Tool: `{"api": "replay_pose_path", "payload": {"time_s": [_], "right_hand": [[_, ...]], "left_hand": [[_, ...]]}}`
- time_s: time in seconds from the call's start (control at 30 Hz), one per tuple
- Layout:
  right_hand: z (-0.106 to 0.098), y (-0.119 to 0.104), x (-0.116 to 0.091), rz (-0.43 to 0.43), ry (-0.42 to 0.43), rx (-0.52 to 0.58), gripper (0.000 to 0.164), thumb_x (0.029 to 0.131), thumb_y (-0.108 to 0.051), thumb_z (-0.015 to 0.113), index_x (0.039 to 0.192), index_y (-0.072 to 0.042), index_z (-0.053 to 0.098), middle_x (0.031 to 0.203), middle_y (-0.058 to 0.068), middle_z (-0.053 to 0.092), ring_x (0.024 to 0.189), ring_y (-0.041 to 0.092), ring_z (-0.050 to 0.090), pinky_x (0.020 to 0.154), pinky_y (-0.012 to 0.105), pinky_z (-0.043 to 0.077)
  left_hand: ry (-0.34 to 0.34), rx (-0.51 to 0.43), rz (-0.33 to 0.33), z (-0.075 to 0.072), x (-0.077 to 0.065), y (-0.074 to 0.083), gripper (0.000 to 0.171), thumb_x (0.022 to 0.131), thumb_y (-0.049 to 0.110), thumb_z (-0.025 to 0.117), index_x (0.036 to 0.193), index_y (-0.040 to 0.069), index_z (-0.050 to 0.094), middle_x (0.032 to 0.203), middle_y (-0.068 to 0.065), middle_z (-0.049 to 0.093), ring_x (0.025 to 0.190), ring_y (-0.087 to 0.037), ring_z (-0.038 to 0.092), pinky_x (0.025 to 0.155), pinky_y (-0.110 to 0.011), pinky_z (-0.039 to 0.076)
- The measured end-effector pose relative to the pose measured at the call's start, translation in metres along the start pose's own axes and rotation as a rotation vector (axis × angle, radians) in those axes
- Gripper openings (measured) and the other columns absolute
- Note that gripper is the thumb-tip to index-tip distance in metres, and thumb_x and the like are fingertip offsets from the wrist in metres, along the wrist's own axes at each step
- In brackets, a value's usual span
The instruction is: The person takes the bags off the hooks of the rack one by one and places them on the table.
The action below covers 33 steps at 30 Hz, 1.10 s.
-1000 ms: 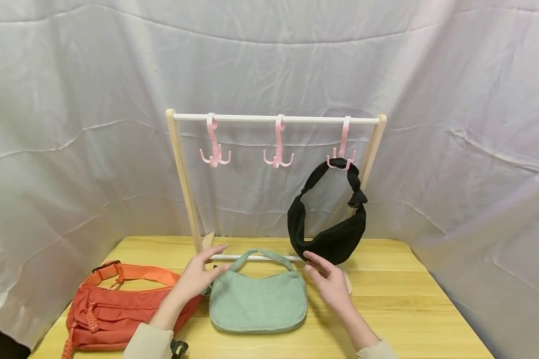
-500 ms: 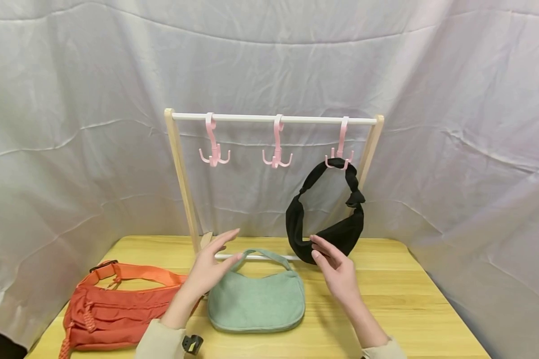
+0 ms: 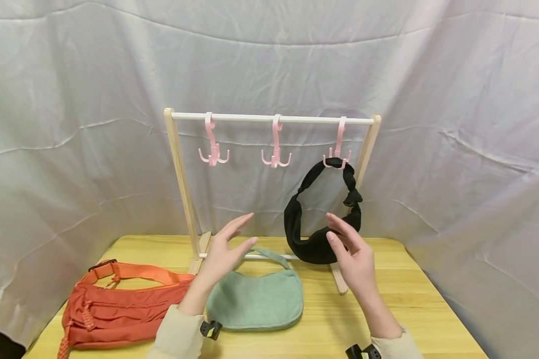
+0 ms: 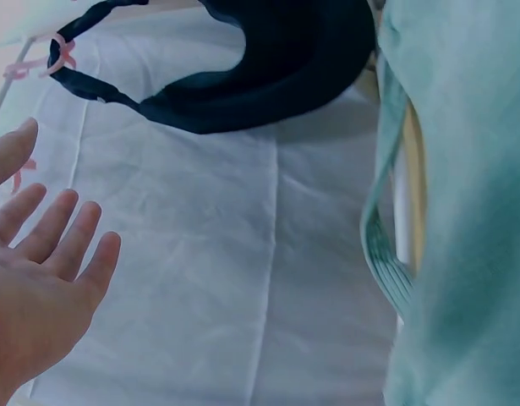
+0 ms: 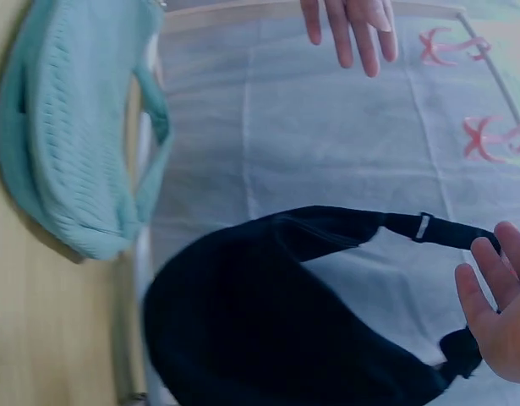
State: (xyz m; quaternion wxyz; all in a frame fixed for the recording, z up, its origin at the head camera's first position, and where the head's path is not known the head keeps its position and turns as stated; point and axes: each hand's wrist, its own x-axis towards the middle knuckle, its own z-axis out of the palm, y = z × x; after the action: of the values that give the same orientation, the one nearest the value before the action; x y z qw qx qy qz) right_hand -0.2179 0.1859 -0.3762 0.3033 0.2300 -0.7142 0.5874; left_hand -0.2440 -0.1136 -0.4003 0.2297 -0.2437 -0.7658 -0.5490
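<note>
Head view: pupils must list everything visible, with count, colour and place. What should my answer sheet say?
black bag: one, black, hanging on the rightmost hook
green bag: one, pale green, on the table, centre
red bag: one, red with orange strap, table's left
pink hooks: three, pink, on the top bar
rack: one, pale wood and white, on the table
table: one, yellow, below
cloth: grey-white, behind and beside; pieces uncountable
wrist devices: two, black, at the cuffs
sleeves: two, cream, bottom
left hand: one, bare, left of centre
right hand: one, bare, right of centre
</note>
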Motion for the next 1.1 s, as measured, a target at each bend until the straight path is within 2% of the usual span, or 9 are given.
{"api": "replay_pose_path", "payload": {"time_s": [0.17, 0.43, 0.57, 0.73, 0.87, 1.1], "right_hand": [[-0.008, -0.010, 0.014, -0.074, 0.050, -0.016, 0.040, 0.099, 0.005, 0.064, 0.138, -0.003, 0.066, 0.138, 0.016, 0.066, 0.125, 0.017, 0.063, 0.105, 0.022, 0.050], [-0.015, -0.019, 0.037, -0.121, 0.114, -0.003, 0.039, 0.099, 0.005, 0.065, 0.137, -0.002, 0.067, 0.137, 0.016, 0.067, 0.124, 0.020, 0.063, 0.105, 0.026, 0.051], [-0.018, -0.023, 0.047, -0.188, 0.147, -0.076, 0.040, 0.096, 0.009, 0.067, 0.135, -0.001, 0.068, 0.135, 0.016, 0.068, 0.123, 0.018, 0.064, 0.105, 0.026, 0.051], [-0.018, -0.040, 0.060, -0.298, 0.211, -0.181, 0.040, 0.090, 0.016, 0.068, 0.130, 0.008, 0.068, 0.132, 0.025, 0.067, 0.125, 0.014, 0.064, 0.105, 0.023, 0.048], [-0.017, -0.053, 0.070, -0.365, 0.237, -0.249, 0.038, 0.090, 0.013, 0.069, 0.128, 0.011, 0.068, 0.131, 0.028, 0.067, 0.129, 0.022, 0.063, 0.110, 0.022, 0.045], [-0.021, -0.059, 0.090, -0.436, 0.224, -0.300, 0.038, 0.089, 0.014, 0.069, 0.126, 0.013, 0.067, 0.132, 0.029, 0.066, 0.127, 0.042, 0.061, 0.114, 0.027, 0.043]], "left_hand": [[-0.009, -0.005, -0.021, 0.008, 0.011, 0.008, 0.055, 0.096, 0.021, 0.078, 0.148, 0.023, 0.060, 0.149, 0.003, 0.059, 0.138, -0.019, 0.054, 0.111, -0.051, 0.047], [-0.019, -0.038, 0.004, 0.023, 0.027, 0.012, 0.056, 0.096, 0.021, 0.078, 0.149, 0.024, 0.059, 0.151, 0.006, 0.057, 0.139, -0.017, 0.053, 0.113, -0.052, 0.045], [0.001, -0.071, 0.022, 0.034, 0.036, 0.013, 0.056, 0.096, 0.020, 0.077, 0.149, 0.023, 0.059, 0.153, 0.006, 0.055, 0.141, -0.016, 0.050, 0.115, -0.048, 0.043], [0.030, -0.102, 0.058, 0.045, 0.049, 0.016, 0.057, 0.096, 0.018, 0.078, 0.149, 0.019, 0.059, 0.154, 0.002, 0.054, 0.143, -0.016, 0.048, 0.116, -0.046, 0.042], [0.057, -0.113, 0.092, 0.052, 0.060, 0.018, 0.059, 0.094, 0.018, 0.080, 0.149, 0.018, 0.059, 0.154, 0.000, 0.055, 0.143, -0.017, 0.048, 0.115, -0.047, 0.043], [0.078, -0.113, 0.108, 0.061, 0.075, 0.022, 0.059, 0.094, 0.020, 0.081, 0.149, 0.021, 0.059, 0.152, 0.003, 0.056, 0.143, -0.014, 0.048, 0.117, -0.043, 0.041]]}}
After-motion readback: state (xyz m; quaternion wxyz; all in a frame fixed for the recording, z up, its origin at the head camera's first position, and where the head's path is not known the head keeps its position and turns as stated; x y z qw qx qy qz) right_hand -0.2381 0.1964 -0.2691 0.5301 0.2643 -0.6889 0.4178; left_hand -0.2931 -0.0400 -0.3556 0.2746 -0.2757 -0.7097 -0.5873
